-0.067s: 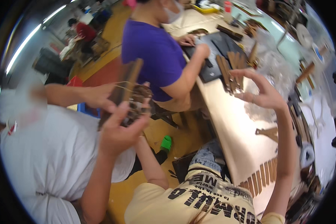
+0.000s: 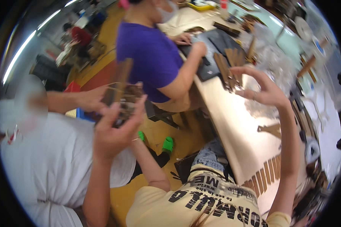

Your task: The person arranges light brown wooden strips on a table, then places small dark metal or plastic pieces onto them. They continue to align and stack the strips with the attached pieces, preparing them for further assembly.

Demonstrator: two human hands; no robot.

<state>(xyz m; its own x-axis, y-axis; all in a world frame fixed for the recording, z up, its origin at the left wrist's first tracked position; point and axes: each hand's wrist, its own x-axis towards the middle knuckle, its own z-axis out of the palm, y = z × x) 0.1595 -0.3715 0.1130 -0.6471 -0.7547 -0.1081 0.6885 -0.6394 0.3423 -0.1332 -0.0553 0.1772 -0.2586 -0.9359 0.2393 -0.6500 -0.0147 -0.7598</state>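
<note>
While the left hand is screened by a co-worker's hand (image 2: 111,138), state not tellable, brown strips (image 2: 221,66) near the desk's (image 2: 220,101) left edge are overlapped by the curled right hand (image 2: 268,91), fingertips parted, grip unclear, slats (image 2: 267,175) ranged toward the near edge

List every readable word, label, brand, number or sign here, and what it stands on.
Pale yellow T-shirt: large and small dark lettering, partly readable; I won't copy the wording.
Dark flat sheet: small pale mark, too small to read.
I can make out no other lettering.
</note>
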